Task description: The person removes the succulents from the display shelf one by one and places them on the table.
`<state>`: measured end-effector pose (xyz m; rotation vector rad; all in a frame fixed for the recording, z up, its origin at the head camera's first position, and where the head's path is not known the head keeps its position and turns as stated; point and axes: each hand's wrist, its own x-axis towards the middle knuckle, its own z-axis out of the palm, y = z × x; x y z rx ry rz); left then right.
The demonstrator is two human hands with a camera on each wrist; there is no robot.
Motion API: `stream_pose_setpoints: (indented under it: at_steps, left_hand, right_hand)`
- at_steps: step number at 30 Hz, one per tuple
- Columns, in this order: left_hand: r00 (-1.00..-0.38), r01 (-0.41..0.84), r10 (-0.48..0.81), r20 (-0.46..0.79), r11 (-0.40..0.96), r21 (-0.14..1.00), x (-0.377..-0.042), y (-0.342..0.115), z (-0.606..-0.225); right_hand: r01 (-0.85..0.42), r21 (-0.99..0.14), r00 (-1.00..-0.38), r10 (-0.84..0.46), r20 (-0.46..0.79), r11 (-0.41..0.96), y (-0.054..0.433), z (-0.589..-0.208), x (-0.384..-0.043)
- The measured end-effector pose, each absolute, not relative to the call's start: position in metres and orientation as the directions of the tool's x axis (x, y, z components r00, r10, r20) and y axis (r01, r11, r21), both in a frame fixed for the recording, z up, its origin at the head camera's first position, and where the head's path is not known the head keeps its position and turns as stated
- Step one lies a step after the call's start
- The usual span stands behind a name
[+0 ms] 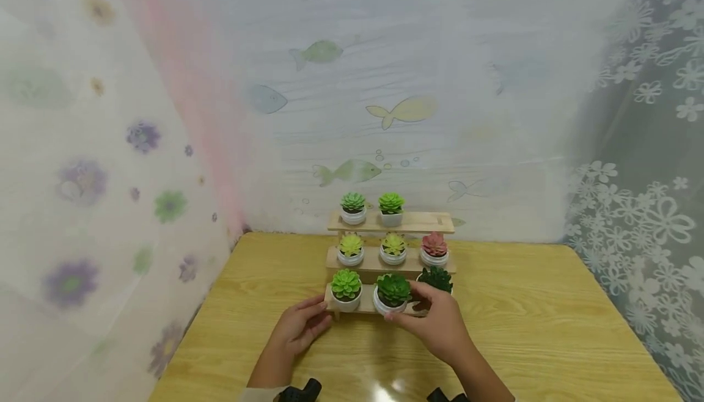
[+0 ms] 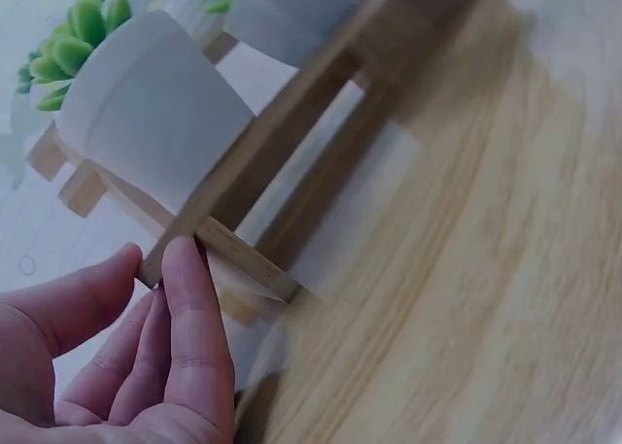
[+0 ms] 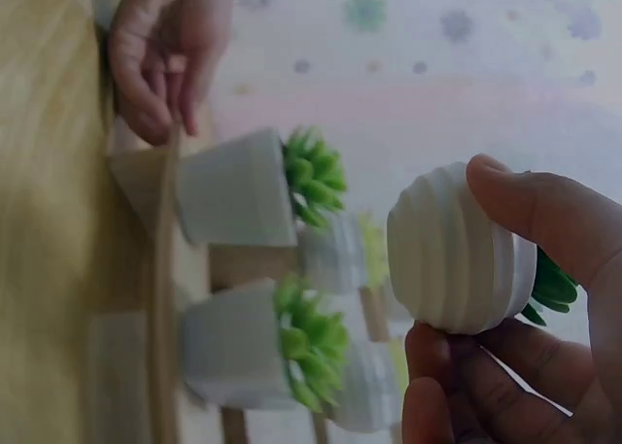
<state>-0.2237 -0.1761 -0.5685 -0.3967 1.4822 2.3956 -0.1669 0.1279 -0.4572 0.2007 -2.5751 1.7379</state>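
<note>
A white ribbed pot (image 3: 447, 255) with a dark green plant (image 1: 393, 289) is in the right hand (image 1: 437, 322), lifted above the bottom tier of a three-tier wooden shelf (image 1: 423, 222); its fingers pinch the pot, thumb on one side and the others curled against the opposite side. The left hand (image 1: 299, 328) has its fingers pinching the left end of the bottom tier between thumb and forefinger. Just beside that grip, a smooth white pot with a bright green plant (image 1: 346, 286) stands upright on the tier, and the right wrist view shows a second bright green plant (image 3: 313, 345) in a similar pot next to it. A very dark green plant (image 1: 436, 278) is at the right end, its pot partly hidden behind the right hand. The middle tier carries two yellow-green plants (image 1: 351, 247) (image 1: 393, 246) and a reddish plant (image 1: 434, 247), spaced apart in white pots. On the top tier are a pale green plant (image 1: 353, 203) to the left and a vivid green plant (image 1: 391, 204) near the middle. The shelf stands on a wood-grain desk (image 1: 522, 310), before a fish-print backdrop (image 1: 467, 54); a flowered curtain (image 1: 110, 237) hangs at left, a white-flowered one (image 1: 649, 237) at right.
</note>
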Motion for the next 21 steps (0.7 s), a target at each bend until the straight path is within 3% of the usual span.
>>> stream_pose_setpoints:
  at_steps: [5,21]
  left_hand:
    - [-0.919,-0.376,0.078,-0.387,-0.468,0.800,-0.222,-0.175,-0.570]
    - [-0.919,-0.381,0.073,-0.388,-0.426,0.821,-0.221,-0.175,-0.569]
  right_hand:
    - [-0.137,-0.920,-0.988,-0.122,0.099,0.366,0.114,-0.480,-0.161]
    - [-0.154,-0.888,-0.961,-0.275,0.033,0.433,0.076,-0.533,-0.162]
